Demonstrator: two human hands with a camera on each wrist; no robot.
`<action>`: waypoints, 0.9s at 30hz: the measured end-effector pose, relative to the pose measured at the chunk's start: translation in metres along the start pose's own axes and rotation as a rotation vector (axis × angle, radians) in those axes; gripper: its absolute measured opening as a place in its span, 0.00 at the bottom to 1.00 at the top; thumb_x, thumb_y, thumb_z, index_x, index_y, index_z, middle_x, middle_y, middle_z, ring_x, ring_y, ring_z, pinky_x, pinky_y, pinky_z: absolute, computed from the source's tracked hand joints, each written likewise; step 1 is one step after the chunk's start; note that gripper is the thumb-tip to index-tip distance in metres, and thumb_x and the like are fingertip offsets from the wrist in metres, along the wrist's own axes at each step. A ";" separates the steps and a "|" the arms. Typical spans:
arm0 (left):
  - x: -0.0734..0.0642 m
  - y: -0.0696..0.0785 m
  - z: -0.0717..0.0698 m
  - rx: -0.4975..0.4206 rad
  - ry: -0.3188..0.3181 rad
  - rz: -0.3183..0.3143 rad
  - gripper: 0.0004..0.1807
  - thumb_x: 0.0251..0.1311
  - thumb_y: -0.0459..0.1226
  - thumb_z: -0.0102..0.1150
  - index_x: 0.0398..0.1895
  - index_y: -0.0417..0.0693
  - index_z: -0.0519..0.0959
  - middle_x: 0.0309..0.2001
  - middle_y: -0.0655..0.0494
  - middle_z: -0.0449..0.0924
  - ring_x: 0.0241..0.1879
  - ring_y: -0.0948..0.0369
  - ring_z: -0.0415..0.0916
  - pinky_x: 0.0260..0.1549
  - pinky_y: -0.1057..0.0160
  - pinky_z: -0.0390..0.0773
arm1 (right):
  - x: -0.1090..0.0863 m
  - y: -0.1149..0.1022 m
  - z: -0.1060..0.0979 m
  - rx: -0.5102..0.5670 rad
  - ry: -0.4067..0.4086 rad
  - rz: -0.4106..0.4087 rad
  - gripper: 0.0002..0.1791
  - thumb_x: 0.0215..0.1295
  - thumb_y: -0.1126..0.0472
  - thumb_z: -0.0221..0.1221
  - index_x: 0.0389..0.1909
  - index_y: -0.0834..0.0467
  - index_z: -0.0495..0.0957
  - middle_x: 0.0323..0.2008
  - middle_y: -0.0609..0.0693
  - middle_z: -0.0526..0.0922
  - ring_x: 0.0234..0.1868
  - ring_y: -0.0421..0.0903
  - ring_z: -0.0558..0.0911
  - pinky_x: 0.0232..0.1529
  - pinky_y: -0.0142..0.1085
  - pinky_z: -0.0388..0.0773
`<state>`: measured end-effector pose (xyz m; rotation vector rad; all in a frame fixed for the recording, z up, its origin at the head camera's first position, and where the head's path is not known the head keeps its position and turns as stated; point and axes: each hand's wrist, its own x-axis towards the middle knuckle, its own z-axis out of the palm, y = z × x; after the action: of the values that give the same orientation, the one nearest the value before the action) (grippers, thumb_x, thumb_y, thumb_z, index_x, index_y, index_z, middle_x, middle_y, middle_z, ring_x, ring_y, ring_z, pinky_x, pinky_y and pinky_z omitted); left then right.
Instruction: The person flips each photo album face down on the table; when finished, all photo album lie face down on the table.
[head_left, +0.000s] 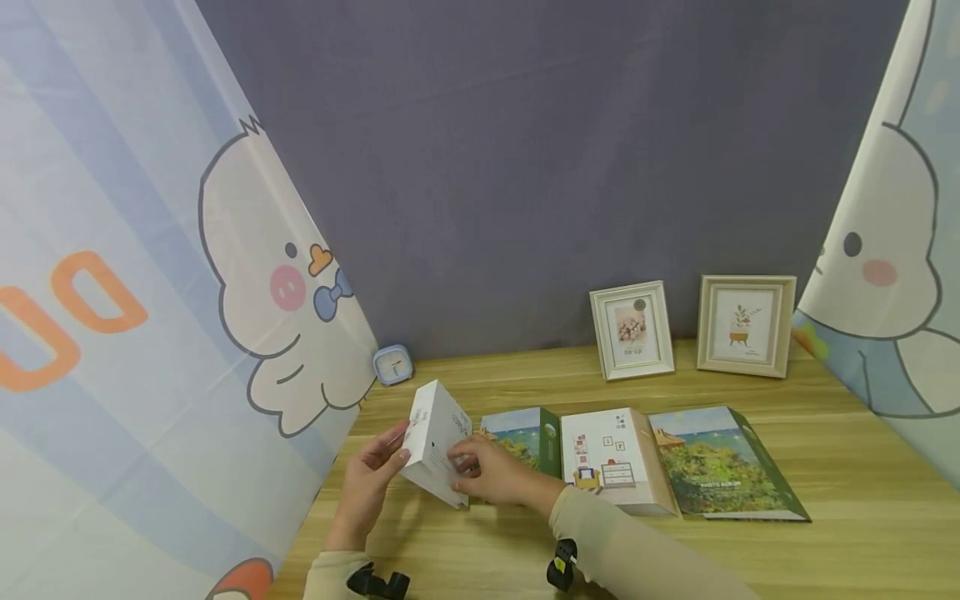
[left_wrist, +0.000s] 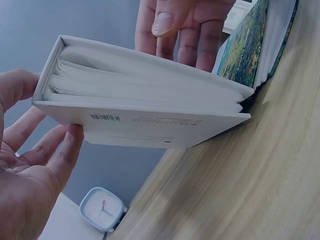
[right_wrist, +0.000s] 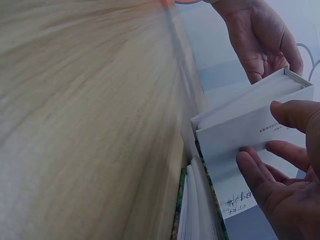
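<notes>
A thick white photo album (head_left: pixel 448 429) stands upright at a tilt, small print on its spine and cover. My left hand (head_left: pixel 367 479) holds it by the spine side, thumb and fingers on opposite faces in the left wrist view. Its page edges (left_wrist: pixel 140 80) show between the two covers there. On the other face, my right hand (head_left: pixel 487 471) touches the cover with relaxed, slightly bent fingers; the right wrist view shows these fingertips (right_wrist: pixel 245 159) on the white cover. Just right of it, partly behind my right hand, is a green landscape-picture photo album (head_left: pixel 517 429).
Right of that are a white album with a room drawing (head_left: pixel 600 454) and another green photo album (head_left: pixel 720 467). Two picture frames (head_left: pixel 632 329) (head_left: pixel 746 325) stand at the back right of the wooden table (head_left: pixel 862 500). A small blue clock (head_left: pixel 393 364) sits at the back left.
</notes>
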<state>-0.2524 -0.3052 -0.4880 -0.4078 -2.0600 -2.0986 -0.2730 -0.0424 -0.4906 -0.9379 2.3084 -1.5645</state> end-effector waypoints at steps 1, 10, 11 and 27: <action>0.000 0.000 0.000 -0.005 -0.001 0.001 0.29 0.71 0.26 0.62 0.73 0.28 0.68 0.73 0.36 0.69 0.65 0.58 0.77 0.57 0.62 0.82 | 0.000 0.000 0.000 0.003 0.001 -0.006 0.25 0.69 0.62 0.70 0.65 0.57 0.79 0.61 0.50 0.74 0.57 0.52 0.83 0.49 0.29 0.83; 0.005 0.003 0.010 -0.006 -0.020 -0.012 0.29 0.70 0.26 0.63 0.72 0.28 0.69 0.72 0.32 0.69 0.65 0.56 0.76 0.57 0.64 0.81 | 0.004 -0.003 -0.004 0.054 0.016 0.028 0.27 0.70 0.57 0.70 0.68 0.55 0.78 0.65 0.51 0.75 0.53 0.45 0.84 0.44 0.31 0.85; 0.006 0.003 0.012 -0.004 -0.017 -0.019 0.29 0.70 0.27 0.64 0.72 0.30 0.69 0.71 0.33 0.70 0.64 0.56 0.76 0.57 0.64 0.81 | 0.004 -0.003 -0.004 0.053 0.028 0.037 0.27 0.70 0.57 0.70 0.68 0.55 0.78 0.64 0.51 0.75 0.52 0.44 0.84 0.43 0.32 0.85; 0.006 0.002 0.017 0.090 -0.034 -0.059 0.26 0.71 0.31 0.64 0.70 0.36 0.74 0.69 0.38 0.74 0.60 0.56 0.78 0.53 0.63 0.83 | 0.002 -0.013 -0.009 0.123 0.092 0.037 0.30 0.71 0.52 0.69 0.69 0.58 0.76 0.65 0.55 0.78 0.52 0.46 0.84 0.38 0.37 0.85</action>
<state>-0.2556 -0.2877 -0.4841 -0.3769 -2.2019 -2.0358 -0.2737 -0.0398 -0.4752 -0.8058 2.2450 -1.7457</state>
